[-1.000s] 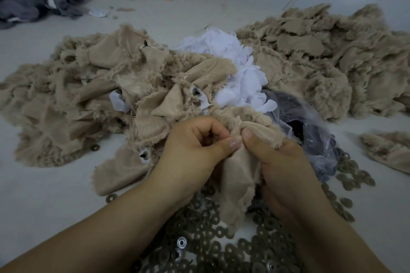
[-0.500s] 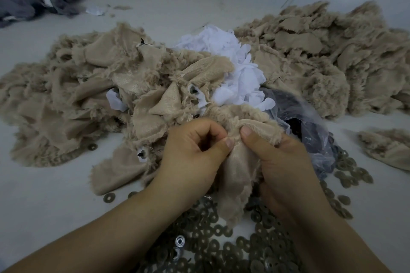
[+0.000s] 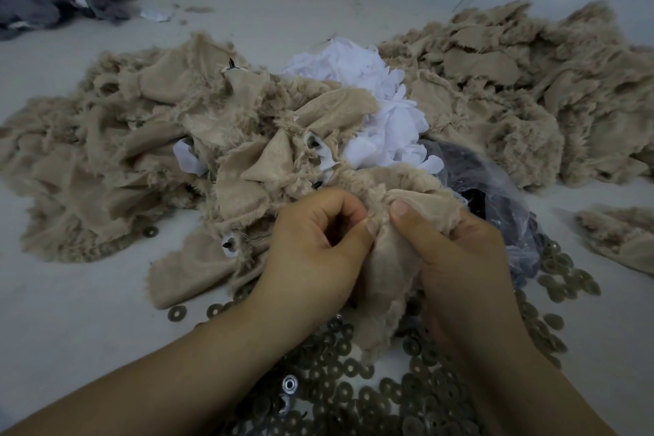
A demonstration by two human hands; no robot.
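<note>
Left hand (image 3: 311, 251) and right hand (image 3: 456, 258) are both pinching the beige fuzzy plush fabric piece (image 3: 389, 269) at lower centre, over flat round bronze washers (image 3: 354, 382); thumbs set close together are likely giving the tautest hold.

One head cam, wide-angle; faces fwd & down; close above left hand (image 3: 311, 251), right hand (image 3: 456, 258)
</note>
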